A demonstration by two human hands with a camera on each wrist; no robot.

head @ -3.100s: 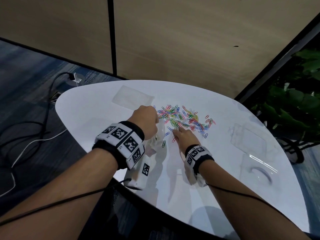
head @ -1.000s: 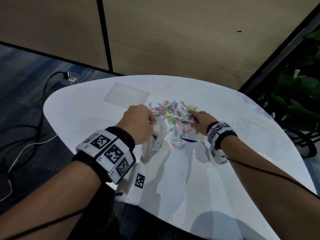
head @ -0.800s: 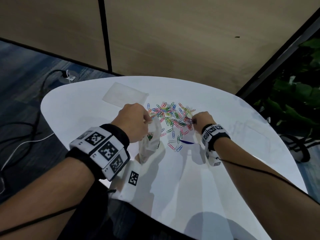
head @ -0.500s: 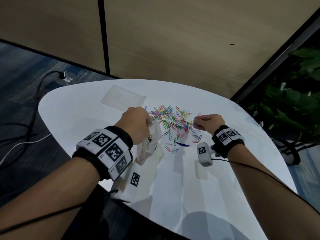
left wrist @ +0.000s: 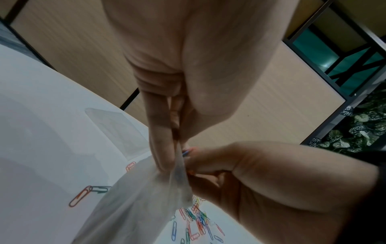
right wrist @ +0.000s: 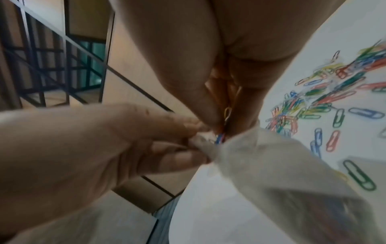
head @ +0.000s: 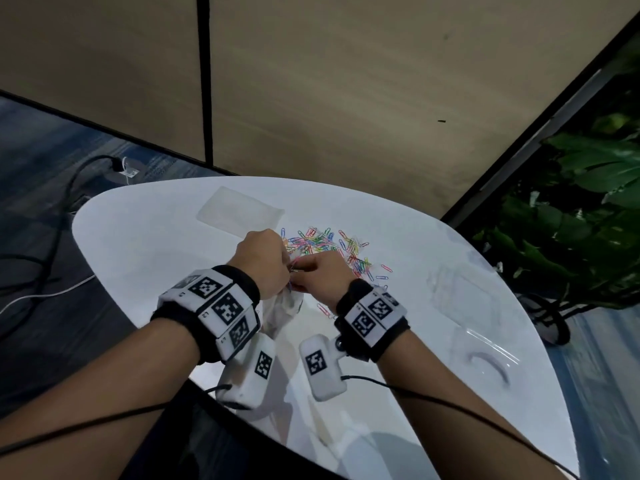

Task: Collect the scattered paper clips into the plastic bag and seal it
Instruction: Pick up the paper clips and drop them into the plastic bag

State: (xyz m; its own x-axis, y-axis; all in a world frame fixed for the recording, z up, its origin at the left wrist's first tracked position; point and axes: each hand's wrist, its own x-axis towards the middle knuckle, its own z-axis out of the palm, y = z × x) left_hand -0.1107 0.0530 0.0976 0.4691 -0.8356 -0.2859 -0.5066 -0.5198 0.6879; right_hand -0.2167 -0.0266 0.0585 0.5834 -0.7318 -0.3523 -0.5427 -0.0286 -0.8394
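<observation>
Early days: left hand (head: 265,263) pinches the bag (head: 282,308) mouth, right hand (head: 320,275) pinches a few clips into it; most clips (head: 322,242) remain on the table (head: 145,237), sealing not started.

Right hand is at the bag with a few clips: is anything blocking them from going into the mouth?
Nothing visible does. The left hand pinches the plastic bag at its mouth, and the right hand holds the paper clips directly against that opening.
</observation>
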